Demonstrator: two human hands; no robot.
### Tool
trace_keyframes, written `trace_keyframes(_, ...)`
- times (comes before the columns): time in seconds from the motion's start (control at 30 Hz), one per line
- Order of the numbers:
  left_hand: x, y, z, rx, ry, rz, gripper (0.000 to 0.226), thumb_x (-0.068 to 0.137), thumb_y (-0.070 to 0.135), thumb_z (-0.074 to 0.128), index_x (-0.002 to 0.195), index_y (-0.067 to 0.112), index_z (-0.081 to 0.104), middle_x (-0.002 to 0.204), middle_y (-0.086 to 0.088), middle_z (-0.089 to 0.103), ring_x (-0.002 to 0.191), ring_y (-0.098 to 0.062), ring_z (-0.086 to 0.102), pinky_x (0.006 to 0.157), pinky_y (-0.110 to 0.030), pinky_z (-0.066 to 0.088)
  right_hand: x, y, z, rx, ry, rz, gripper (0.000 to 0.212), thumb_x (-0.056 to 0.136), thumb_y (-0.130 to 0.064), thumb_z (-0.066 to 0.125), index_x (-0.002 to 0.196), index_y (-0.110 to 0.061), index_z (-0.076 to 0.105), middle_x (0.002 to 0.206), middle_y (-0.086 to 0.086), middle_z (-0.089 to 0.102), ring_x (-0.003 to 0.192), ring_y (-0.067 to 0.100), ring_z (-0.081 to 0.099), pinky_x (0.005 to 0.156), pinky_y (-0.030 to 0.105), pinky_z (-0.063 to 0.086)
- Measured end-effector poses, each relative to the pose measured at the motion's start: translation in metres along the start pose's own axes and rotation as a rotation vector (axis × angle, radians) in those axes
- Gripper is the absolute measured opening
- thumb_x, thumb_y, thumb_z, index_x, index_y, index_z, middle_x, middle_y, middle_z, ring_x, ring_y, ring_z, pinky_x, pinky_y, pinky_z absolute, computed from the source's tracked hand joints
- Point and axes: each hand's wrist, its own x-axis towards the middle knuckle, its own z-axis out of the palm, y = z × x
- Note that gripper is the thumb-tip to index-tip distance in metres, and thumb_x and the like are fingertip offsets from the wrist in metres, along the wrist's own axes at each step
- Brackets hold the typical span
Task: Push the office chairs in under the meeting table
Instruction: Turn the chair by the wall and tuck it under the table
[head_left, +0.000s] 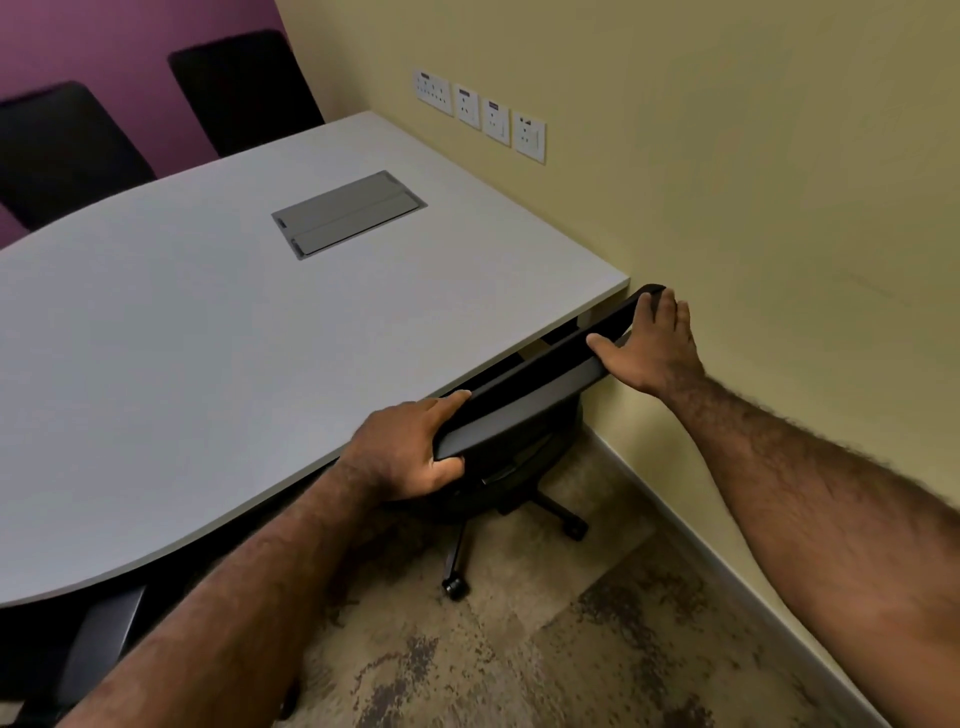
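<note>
A black office chair stands at the near right corner of the grey meeting table, its seat tucked under the tabletop and its backrest top against the table's edge. My left hand grips the left end of the backrest top, thumb over it and fingers under. My right hand rests on the right end, fingers spread over the rim. The wheeled base shows below on the carpet.
A yellow wall with sockets runs close along the chair's right side. Two black chairs stand at the table's far side. Another dark chair sits under the near left edge. A grey cable hatch lies in the tabletop.
</note>
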Motion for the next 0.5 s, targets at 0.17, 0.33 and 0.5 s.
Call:
trace_keyframes(0.17,0.002,-0.018,-0.005,-0.007,-0.021,-0.037,0.089,0.072,0.064,0.044,0.154,0.032,0.029,0.139,-0.001,0.059,0.111,-0.025,0.062,0.088,-0.034,0.051,0.009,-0.010,0.006,0.092,0.001,-0.024,0.108,0.085,-0.076,0.047,0.160,-0.014,0.000,0.167,0.010,-0.014,0.153,0.037,0.003,0.122,0.042,0.010)
trace_keyframes(0.33,-0.001,-0.023,-0.002,-0.011,-0.027,-0.071,0.088,0.073,0.063,0.046,0.154,0.034,0.028,0.134,0.002,0.063,0.098,-0.021,0.065,0.080,-0.029,0.050,0.012,-0.016,0.015,0.129,-0.027,-0.035,0.109,0.084,-0.076,0.049,0.160,-0.017,-0.003,0.167,0.008,-0.017,0.153,0.037,-0.001,0.122,0.044,0.011)
trace_keyframes(0.5,0.016,-0.018,-0.013,-0.033,-0.059,-0.063,0.087,0.074,0.057,0.050,0.154,0.032,0.029,0.142,0.001,0.057,0.114,-0.023,0.060,0.092,-0.035,0.050,0.024,-0.011,0.006,0.126,-0.011,-0.026,0.108,0.084,-0.075,0.049,0.160,-0.017,-0.002,0.167,0.008,-0.017,0.153,0.037,0.001,0.122,0.043,0.012)
